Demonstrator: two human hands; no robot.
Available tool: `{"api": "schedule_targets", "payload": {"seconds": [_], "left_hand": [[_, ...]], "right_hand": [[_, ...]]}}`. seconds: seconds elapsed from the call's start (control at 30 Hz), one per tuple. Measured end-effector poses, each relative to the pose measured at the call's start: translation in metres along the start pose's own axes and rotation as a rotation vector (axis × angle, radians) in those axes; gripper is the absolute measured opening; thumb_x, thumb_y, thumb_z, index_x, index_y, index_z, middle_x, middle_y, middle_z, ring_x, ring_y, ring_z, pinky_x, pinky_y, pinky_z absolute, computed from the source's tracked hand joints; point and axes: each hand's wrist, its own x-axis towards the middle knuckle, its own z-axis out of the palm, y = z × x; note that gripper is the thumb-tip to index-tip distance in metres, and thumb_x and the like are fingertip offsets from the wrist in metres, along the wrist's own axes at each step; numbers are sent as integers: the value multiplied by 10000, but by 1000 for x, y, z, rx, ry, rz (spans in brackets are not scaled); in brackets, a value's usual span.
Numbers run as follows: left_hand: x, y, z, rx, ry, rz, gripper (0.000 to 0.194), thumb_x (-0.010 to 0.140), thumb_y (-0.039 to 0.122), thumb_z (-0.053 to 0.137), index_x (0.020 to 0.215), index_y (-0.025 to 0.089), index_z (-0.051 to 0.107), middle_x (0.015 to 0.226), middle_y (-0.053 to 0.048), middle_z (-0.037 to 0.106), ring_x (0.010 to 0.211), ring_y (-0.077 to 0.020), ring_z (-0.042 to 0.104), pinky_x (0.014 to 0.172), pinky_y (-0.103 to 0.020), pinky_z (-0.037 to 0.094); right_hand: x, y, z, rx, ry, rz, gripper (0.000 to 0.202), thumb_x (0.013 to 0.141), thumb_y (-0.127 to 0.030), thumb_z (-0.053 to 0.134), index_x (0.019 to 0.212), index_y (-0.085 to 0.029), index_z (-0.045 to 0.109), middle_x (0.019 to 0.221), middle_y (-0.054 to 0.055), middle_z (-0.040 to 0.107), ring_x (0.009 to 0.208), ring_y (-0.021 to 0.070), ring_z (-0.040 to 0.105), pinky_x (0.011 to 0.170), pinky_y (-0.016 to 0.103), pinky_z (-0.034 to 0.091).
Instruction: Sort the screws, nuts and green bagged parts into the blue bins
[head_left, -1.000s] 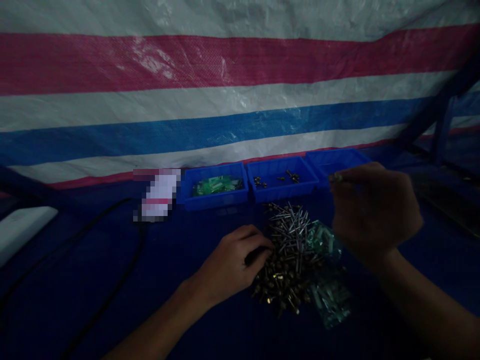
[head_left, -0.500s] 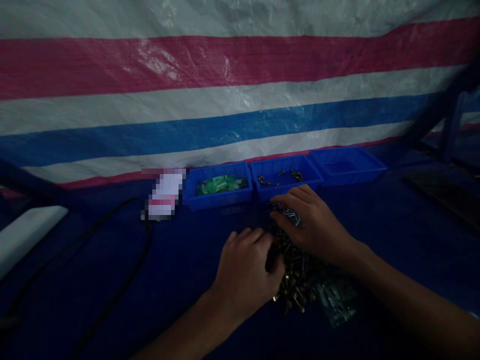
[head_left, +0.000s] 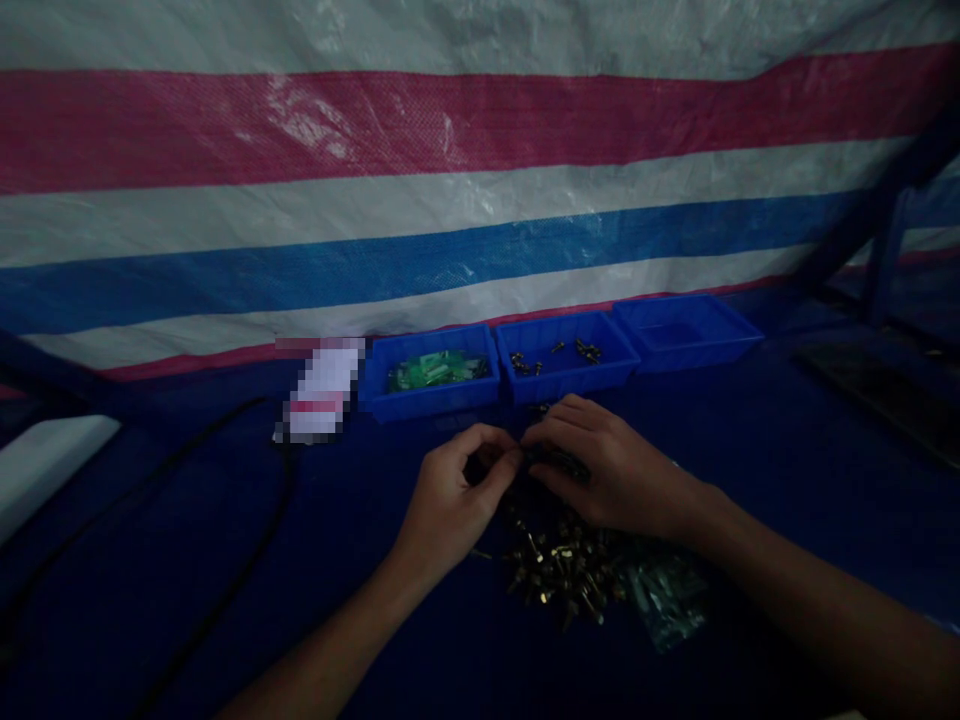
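Right hand (head_left: 607,470) back at screw pile (head_left: 562,570), meeting left hand (head_left: 450,500); middle bin (head_left: 566,380) holds few screws.

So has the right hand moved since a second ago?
Yes. The right hand was raised near the rightmost blue bin; it has dropped down and left onto the pile of metal parts, meeting the left hand.
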Motion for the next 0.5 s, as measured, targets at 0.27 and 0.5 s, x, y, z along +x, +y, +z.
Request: {"api": "schedule_targets", "payload": {"seconds": [0.27, 0.5], "left_hand": [[6, -6, -13, 56, -80, 67, 170, 859, 269, 479, 924, 174, 604, 822, -11, 630, 750, -140, 569, 657, -264, 427], [9, -4, -37, 552, -395, 327, 151, 802, 233, 561, 944, 244, 609, 897, 6, 627, 870, -177, 548, 793, -349, 338]], "right_hand": [[-2, -1, -1, -49, 173, -64, 96, 836, -207, 518, 907, -154, 554, 786, 34, 585, 754, 161, 502, 684, 320, 400], [3, 12, -22, -221, 695, -33, 149, 822, -207, 543, 968, -178, 549, 719, 16, 576, 682, 150, 502, 649, 307, 394]]}}
